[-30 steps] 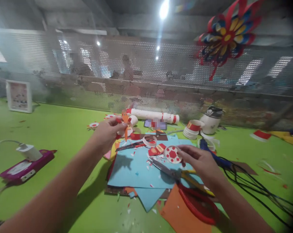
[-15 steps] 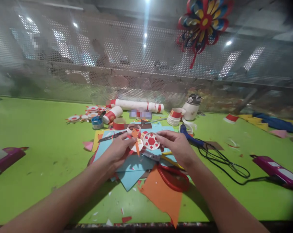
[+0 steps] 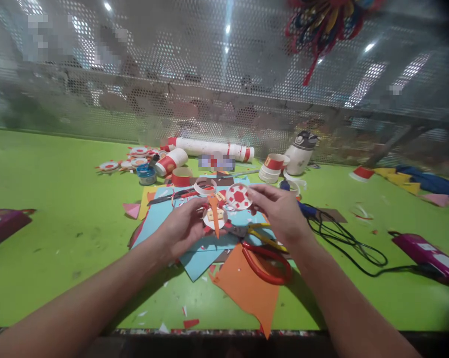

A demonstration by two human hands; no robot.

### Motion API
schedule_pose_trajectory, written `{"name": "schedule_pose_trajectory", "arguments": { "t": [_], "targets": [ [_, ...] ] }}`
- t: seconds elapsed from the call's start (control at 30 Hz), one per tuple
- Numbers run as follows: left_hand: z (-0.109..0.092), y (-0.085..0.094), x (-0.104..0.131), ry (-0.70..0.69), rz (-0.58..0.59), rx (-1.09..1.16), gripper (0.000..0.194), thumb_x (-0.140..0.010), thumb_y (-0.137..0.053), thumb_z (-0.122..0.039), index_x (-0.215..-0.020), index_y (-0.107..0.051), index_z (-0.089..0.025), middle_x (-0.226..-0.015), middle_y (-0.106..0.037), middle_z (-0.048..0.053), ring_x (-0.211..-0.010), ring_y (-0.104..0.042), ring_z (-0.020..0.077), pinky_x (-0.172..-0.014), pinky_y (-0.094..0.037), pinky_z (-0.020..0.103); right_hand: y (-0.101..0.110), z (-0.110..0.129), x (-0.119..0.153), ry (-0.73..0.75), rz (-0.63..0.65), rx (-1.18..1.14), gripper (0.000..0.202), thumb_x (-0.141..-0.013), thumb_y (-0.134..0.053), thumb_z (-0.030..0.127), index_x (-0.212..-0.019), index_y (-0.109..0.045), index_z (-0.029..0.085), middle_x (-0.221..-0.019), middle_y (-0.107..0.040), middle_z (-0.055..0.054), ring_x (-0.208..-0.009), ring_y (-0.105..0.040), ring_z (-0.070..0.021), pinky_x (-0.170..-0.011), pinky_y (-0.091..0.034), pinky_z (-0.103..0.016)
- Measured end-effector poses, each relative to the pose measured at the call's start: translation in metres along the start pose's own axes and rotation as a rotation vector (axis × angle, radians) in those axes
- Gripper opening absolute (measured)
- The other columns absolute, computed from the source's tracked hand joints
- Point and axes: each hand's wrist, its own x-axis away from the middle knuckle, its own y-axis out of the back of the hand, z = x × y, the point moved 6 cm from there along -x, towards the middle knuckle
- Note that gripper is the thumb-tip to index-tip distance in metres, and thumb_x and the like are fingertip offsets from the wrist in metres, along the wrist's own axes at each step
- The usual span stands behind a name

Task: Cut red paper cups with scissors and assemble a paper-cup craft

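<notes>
My left hand [image 3: 183, 226] is closed on the edge of a white paper disc [image 3: 222, 222], which carries a pale yellow piece; a pointed orange paper strip [image 3: 215, 215] crosses its front. Higher and to the right, my right hand [image 3: 278, 209] pinches the rim of a round white disc [image 3: 239, 197] patterned with a red hexagon and small red shapes. The two discs are apart. Beneath both hands lie light blue paper sheets [image 3: 194, 263]. Red-handled scissors [image 3: 267, 268] rest on orange paper [image 3: 243, 293], close to a yellow-handled tool [image 3: 267, 236] partly behind my right hand.
White-and-red paper tubes [image 3: 209, 148], a blue-lidded jar [image 3: 146, 174] and several decorated discs [image 3: 109, 167] stand at the back. A white jug [image 3: 300, 153] is behind right. A black cord [image 3: 343, 248] runs to a purple power strip [image 3: 427, 256]. Paper scraps [image 3: 190, 323] litter the front edge.
My right hand has raised the red-patterned disc up and away from the left one. More of the left disc and its yellow piece now shows. The view has tilted down slightly.
</notes>
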Motion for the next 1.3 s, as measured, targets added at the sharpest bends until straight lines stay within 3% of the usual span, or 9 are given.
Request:
{"name": "schedule_pose_trajectory", "arguments": {
  "t": [0.13, 0.23, 0.4, 0.8, 0.97, 1.07, 1.17, 1.3],
  "targets": [
    [0.0, -0.004, 0.001, -0.022, 0.045, 0.005, 0.026, -0.091, -0.046, -0.018, -0.105, -0.065, -0.007, -0.098, -0.07, 0.017, -0.078, -0.069, 0.0211, -0.073, -0.059, 0.036, -0.026, -0.005, 0.015, -0.032, 0.11, 0.053, 0.024, -0.073, -0.074, 0.03, -0.09, -0.07, 0.014, -0.067, -0.065, 0.0, -0.058, -0.054, -0.0108, -0.057, -0.044, -0.026],
    [0.004, -0.007, 0.005, 0.001, 0.052, -0.013, 0.029, -0.092, -0.048, -0.024, -0.112, -0.064, -0.008, -0.102, -0.07, 0.017, -0.079, -0.069, 0.0215, -0.074, -0.059, 0.037, -0.035, -0.007, 0.021, -0.046, 0.152, 0.059, 0.024, -0.074, -0.072, 0.031, -0.09, -0.065, 0.014, -0.071, -0.066, -0.001, -0.064, -0.059, -0.0133, -0.063, -0.047, -0.029],
    [0.006, -0.009, 0.01, 0.038, 0.032, -0.045, 0.033, -0.093, -0.047, -0.027, -0.114, -0.063, -0.007, -0.097, -0.072, 0.017, -0.079, -0.07, 0.0221, -0.074, -0.059, 0.035, -0.036, -0.007, 0.022, -0.013, 0.165, 0.098, 0.019, -0.076, -0.07, 0.031, -0.083, -0.065, 0.014, -0.074, -0.066, -0.003, -0.066, -0.059, -0.0142, -0.064, -0.048, -0.031],
    [0.002, -0.009, 0.016, -0.042, 0.011, -0.032, 0.017, -0.088, -0.056, -0.024, -0.087, -0.068, -0.012, -0.08, -0.073, 0.009, -0.07, -0.068, 0.0175, -0.07, -0.056, 0.029, -0.037, -0.011, 0.022, 0.022, 0.154, 0.197, 0.019, -0.078, -0.07, 0.034, -0.082, -0.067, 0.016, -0.077, -0.067, -0.004, -0.069, -0.058, -0.0159, -0.066, -0.048, -0.032],
    [0.001, -0.008, 0.017, -0.068, 0.045, -0.041, 0.016, -0.086, -0.058, -0.027, -0.085, -0.067, -0.014, -0.078, -0.071, 0.006, -0.068, -0.064, 0.0148, -0.067, -0.052, 0.026, -0.037, -0.011, 0.024, 0.017, 0.14, 0.129, 0.018, -0.077, -0.071, 0.034, -0.082, -0.067, 0.017, -0.074, -0.066, -0.003, -0.066, -0.058, -0.0154, -0.065, -0.048, -0.031],
    [0.002, -0.005, 0.017, -0.073, 0.055, -0.13, 0.014, -0.078, -0.068, -0.02, -0.092, -0.066, -0.016, -0.081, -0.069, 0.003, -0.07, -0.062, 0.0121, -0.067, -0.049, 0.023, -0.037, -0.011, 0.024, 0.031, 0.125, 0.115, 0.017, -0.077, -0.072, 0.033, -0.081, -0.068, 0.017, -0.073, -0.066, -0.002, -0.066, -0.059, -0.0153, -0.064, -0.049, -0.031],
    [0.002, -0.005, 0.017, -0.114, 0.043, -0.217, 0.032, -0.07, -0.075, -0.015, -0.1, -0.064, -0.019, -0.077, -0.067, -0.001, -0.068, -0.06, 0.0097, -0.067, -0.045, 0.021, -0.035, -0.009, 0.024, 0.087, 0.091, 0.162, 0.014, -0.078, -0.072, 0.031, -0.081, -0.068, 0.017, -0.075, -0.066, -0.003, -0.066, -0.059, -0.0155, -0.064, -0.049, -0.031],
    [-0.003, -0.011, 0.02, -0.19, 0.012, -0.315, 0.021, -0.074, -0.071, -0.017, -0.093, -0.064, -0.017, -0.067, -0.063, -0.003, -0.061, -0.055, 0.0087, -0.061, -0.042, 0.02, -0.035, 0.0, 0.027, 0.235, 0.039, 0.355, 0.01, -0.082, -0.068, 0.027, -0.083, -0.069, 0.017, -0.081, -0.067, -0.005, -0.071, -0.059, -0.0165, -0.067, -0.049, -0.032]
  ]
}}
